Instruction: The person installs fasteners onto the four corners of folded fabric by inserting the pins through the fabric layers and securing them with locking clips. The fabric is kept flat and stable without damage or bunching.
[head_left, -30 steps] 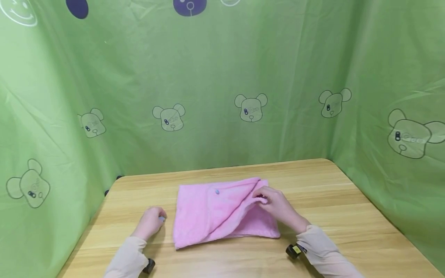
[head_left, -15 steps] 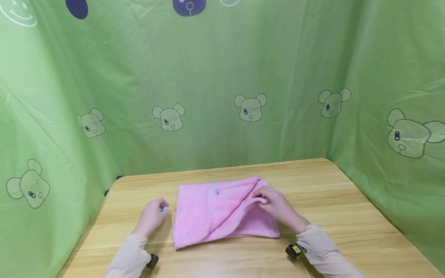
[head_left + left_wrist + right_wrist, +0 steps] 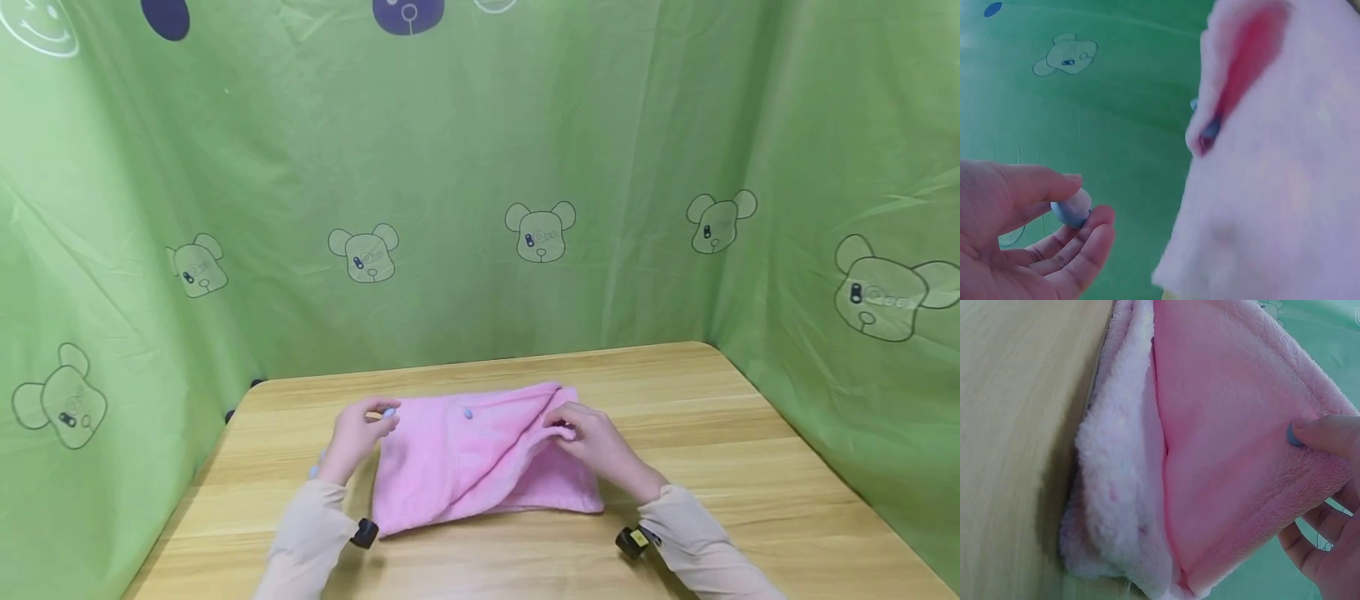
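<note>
Cloth (image 3: 427, 467): folded, near far edge of table (image 3: 697, 425) | left hand (image 3: 356, 433): pinching blue-white bead (image 3: 1074, 211) near cloth | right hand (image 3: 597, 442): gripping cloth's raised flap (image 3: 1235, 425)

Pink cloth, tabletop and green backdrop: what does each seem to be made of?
Pink cloth: soft, matte plush textile, perhaps fleece; fuzzy pile shows along its edges in the right wrist view.
Tabletop: smooth wood or wood-look laminate, judging by its grain streaks; I can't tell which.
Green backdrop: thin, slightly shiny sheet, likely synthetic; it hangs in creases that catch light.
</note>
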{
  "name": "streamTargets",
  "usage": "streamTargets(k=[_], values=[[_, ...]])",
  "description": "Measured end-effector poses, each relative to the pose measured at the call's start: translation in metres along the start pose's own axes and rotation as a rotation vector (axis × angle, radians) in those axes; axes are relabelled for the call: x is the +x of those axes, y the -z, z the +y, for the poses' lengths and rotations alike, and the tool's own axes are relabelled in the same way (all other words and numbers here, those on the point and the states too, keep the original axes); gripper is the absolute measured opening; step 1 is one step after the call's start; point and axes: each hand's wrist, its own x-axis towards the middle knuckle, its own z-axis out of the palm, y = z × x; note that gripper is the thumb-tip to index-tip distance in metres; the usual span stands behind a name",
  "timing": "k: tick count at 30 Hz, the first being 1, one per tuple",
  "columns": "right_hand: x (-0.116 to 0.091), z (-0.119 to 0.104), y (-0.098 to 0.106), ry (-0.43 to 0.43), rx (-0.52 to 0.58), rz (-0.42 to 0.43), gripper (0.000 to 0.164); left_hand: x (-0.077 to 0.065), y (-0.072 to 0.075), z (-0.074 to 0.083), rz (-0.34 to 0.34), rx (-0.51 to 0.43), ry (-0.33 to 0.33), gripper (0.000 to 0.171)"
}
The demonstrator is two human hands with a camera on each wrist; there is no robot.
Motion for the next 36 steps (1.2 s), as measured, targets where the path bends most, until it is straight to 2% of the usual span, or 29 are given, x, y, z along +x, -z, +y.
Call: streamTargets(k=[6,9,24,30,36], values=[[0.000,0.000,0.000,-0.010,-0.002,-0.008,0.023,0.011,-0.020,0.012,-0.039,-0.180,0.038,0.025],[0.001,0.000,0.000,-0.007,0.003,-0.010,0.023,0.016,-0.031,0.019,-0.055,-0.241,0.048,0.025],[0.000,0.001,0.000,0.032,0.015,0.004,0.023,0.029,-0.096,0.057,-0.185,-0.361,-0.020,0.028],[0.000,0.002,0.000,0.053,0.018,0.003,0.023,0.025,-0.117,0.072,-0.249,-0.408,-0.025,0.029],[0.000,0.002,0.000,0.108,0.027,0.001,0.025,0.021,-0.138,0.075,-0.272,-0.454,-0.028,0.029]])
